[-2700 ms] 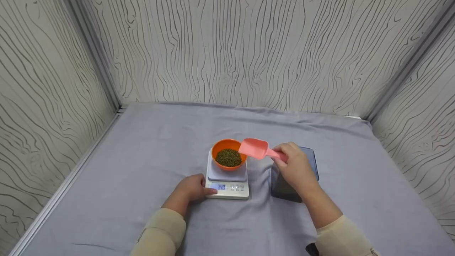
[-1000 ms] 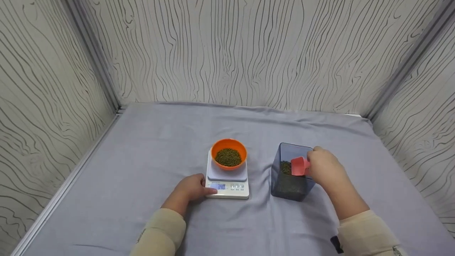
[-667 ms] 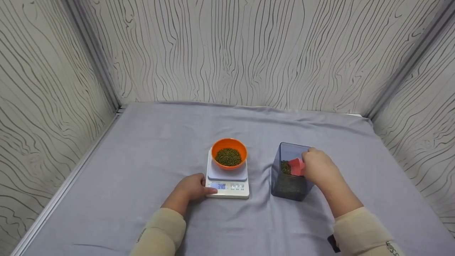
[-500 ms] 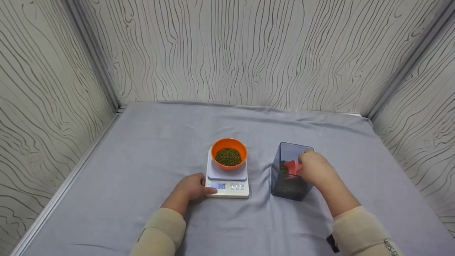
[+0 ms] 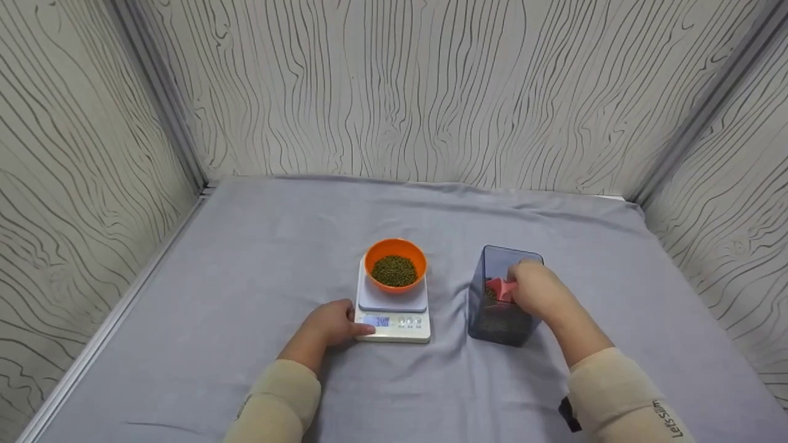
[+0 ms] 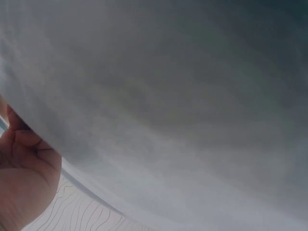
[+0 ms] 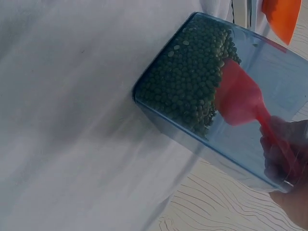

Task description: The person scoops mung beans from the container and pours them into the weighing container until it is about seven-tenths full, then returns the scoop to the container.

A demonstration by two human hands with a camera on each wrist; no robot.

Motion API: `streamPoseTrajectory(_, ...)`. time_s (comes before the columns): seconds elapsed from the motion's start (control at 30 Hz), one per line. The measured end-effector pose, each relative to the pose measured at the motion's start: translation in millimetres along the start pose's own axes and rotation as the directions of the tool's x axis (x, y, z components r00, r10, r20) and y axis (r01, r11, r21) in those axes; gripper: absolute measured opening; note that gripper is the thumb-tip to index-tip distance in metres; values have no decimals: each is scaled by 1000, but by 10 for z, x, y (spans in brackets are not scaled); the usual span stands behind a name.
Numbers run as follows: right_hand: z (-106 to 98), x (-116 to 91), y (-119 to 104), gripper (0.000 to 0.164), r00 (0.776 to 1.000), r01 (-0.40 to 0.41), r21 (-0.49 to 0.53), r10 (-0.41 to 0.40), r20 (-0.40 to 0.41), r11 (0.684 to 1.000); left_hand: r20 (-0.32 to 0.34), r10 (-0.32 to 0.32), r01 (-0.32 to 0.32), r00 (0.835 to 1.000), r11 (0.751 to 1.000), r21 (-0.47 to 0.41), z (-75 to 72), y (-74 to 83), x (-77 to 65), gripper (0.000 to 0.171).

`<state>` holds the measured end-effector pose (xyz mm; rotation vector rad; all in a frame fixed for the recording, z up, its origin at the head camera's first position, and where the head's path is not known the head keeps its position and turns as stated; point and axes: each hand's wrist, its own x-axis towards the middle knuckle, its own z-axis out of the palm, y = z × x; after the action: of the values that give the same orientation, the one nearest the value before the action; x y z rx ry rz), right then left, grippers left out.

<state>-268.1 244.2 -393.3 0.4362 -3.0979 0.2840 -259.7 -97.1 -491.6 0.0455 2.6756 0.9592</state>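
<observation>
Gripping the pink scoop inside the clear bin, the right hand points the blade leftward into the green beans, toward the orange bowl on the scale, which the left hand grips.

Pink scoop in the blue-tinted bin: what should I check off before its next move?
1. Pink scoop gripped by right hand: ok.
2. Mung beans in the blue-tinted bin: ok.
3. Scoop loaded: cannot tell; its load does not show clearly.
4. Orange bowl upright on the kitchen scale: ok.
5. Left hand off the scale: not ok; its thumb rests there.
6. Exact reading on the display: cannot tell; digits blurry.
</observation>
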Motion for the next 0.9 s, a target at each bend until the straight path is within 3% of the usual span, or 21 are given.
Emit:
streamPoseTrajectory(0.47, -5, -5, 86, 3, 999, 38, 91, -36, -20, 995, 18, -43, 44, 999, 998, -35, 8, -3, -1, 43)
streamPoseTrajectory(0.63, -56, -39, 137, 3, 994, 84, 119, -75, -77, 989, 25, -57, 58, 998, 997, -59, -3, 3, -1, 43)
streamPoseTrajectory(0.9, -171, -124, 219, 11, 994, 83, 185, -68, -86, 979, -1, 3, -3, 1000, 1000, -8, -15, 15, -31, 44)
